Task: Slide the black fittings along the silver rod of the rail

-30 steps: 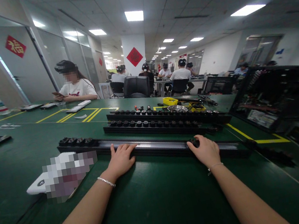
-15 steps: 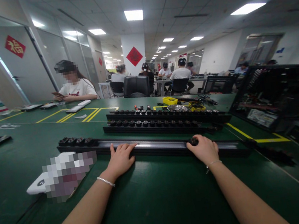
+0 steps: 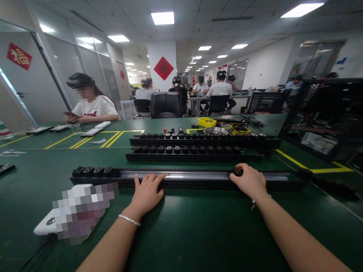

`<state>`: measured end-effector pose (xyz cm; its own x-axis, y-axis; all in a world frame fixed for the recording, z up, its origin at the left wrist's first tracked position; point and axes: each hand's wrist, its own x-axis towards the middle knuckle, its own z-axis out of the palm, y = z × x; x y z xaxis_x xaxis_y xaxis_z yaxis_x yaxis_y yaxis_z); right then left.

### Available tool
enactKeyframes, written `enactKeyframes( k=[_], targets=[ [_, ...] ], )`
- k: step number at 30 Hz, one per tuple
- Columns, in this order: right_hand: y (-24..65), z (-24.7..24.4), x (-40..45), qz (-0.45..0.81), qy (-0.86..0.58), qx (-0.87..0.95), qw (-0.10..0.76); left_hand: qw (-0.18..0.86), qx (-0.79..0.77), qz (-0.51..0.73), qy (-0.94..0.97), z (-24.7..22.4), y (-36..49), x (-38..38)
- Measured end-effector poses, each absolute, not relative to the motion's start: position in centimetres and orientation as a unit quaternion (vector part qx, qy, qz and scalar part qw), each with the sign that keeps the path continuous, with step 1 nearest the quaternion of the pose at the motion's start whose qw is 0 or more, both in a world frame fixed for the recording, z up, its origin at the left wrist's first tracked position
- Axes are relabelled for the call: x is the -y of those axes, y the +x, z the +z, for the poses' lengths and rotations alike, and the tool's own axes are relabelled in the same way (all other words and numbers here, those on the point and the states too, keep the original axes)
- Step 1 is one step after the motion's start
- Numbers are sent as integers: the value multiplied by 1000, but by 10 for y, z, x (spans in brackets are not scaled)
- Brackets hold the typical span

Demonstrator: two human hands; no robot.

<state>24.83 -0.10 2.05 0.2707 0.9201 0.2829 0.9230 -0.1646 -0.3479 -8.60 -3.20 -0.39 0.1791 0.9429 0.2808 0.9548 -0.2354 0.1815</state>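
One black rail (image 3: 195, 176) | left hand (image 3: 147, 192): spread on it | right hand (image 3: 249, 179): grasping black part (image 3: 238, 171) | red sign (image 3: 19, 57): 福

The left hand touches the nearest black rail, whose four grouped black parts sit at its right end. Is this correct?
No: the head view shows the four black parts at the left end of the rail; the left hand touches it.

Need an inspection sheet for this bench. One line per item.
Surface: green table with yellow tape lines.
Job's things: near rail with black modules at its left end; two fitted rails behind.
Clutter: white device, partly pixelated; yellow tray; open computer case.
Hands: left hand on near rail; right hand holds small black part there.
Cables: dark cable by white device.
Surroundings: seated person across the table; more people behind.
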Motion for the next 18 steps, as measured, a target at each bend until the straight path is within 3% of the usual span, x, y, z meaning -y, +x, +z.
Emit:
enactKeyframes(
  k=[18],
  targets=[
    [258, 22, 0, -16, -776, 593, 213, 24, 618, -163, -768, -3, -86, 34]
  ],
)
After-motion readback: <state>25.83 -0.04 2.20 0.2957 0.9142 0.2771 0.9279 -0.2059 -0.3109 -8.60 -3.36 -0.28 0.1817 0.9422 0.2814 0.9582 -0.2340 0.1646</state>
